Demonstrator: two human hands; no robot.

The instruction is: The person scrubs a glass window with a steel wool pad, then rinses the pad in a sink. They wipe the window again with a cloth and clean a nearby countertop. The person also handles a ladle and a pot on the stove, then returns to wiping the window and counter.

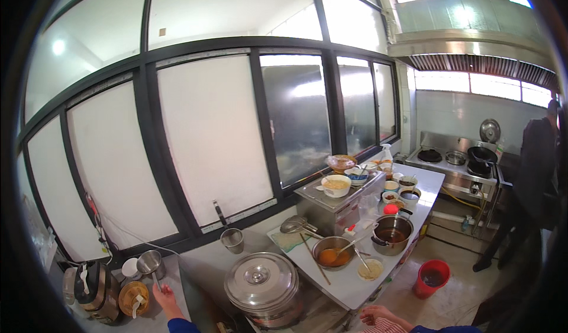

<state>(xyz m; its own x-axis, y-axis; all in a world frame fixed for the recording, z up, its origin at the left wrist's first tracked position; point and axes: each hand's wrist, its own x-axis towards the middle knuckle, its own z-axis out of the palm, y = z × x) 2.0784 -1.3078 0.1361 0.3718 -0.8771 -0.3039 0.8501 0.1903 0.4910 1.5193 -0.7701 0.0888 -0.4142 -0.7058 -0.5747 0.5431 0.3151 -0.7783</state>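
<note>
At the lower left, my left hand [164, 294] grips the handle of a deep stainless-steel ladle [150, 262], whose cup is just above or on the counter. Beside it are a white lidded tub [131, 268], a tan round container [133, 298] with a white spoon on top, and a rice cooker [97, 291]. My right hand [377, 316] is at the bottom edge, near the front corner of the white table [350, 288]. Its fingers are loosely curled with nothing visible in them. A large lidded steel pot [262, 284] stands between my hands.
On the table are a steel bowl [333, 251] of orange liquid, a bowl of pale paste [370, 269], a two-handled pot [392, 235] and several seasoning bowls. A red bucket [431, 279] is on the floor. Another person [534, 164] stands at right near the stove [457, 160].
</note>
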